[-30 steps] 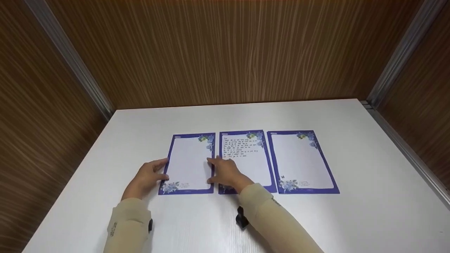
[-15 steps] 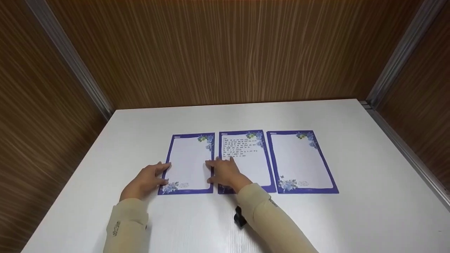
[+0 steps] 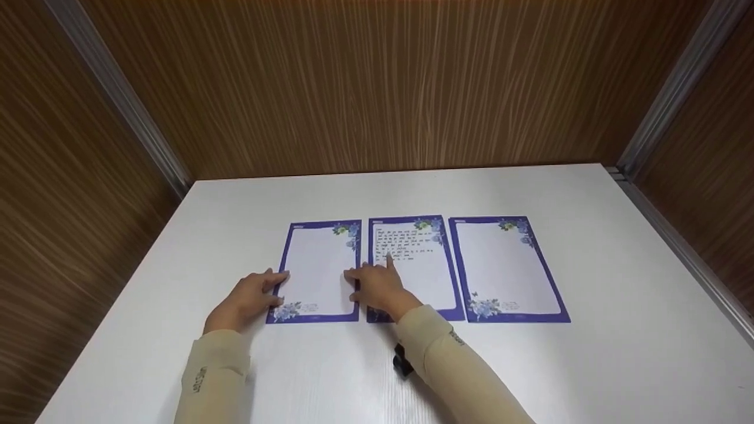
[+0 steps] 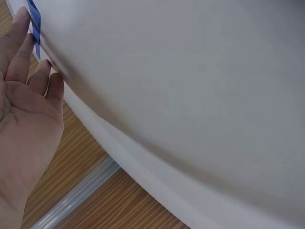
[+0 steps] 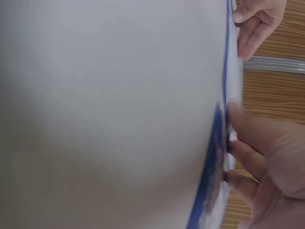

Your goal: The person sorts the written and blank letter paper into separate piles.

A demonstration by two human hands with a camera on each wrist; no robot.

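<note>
Three sheets of letter paper with purple borders and blue flower corners lie side by side on the white table. The left sheet (image 3: 318,265) has a blank middle. Handwriting-like lines fill the upper part of the middle sheet (image 3: 421,282). Blank too is the right sheet (image 3: 506,265). My left hand (image 3: 241,300) touches the left sheet's left edge with thumb and fingertips, fingers relaxed. My right hand (image 3: 380,285) lies across the lower left of the middle sheet; its thumb and index finger touch the left sheet's right edge, while another finger points up over the writing.
The white table (image 3: 618,265) ends at a brown wood-grain panel (image 3: 412,88) at the back. Similar panels stand on both sides, with metal posts (image 3: 118,88) at the corners. A small black object (image 3: 402,362) shows under my right sleeve.
My left hand has slid slightly toward me along the left sheet's edge. One finger of my right hand has extended over the middle sheet. The sheets have hardly moved.
</note>
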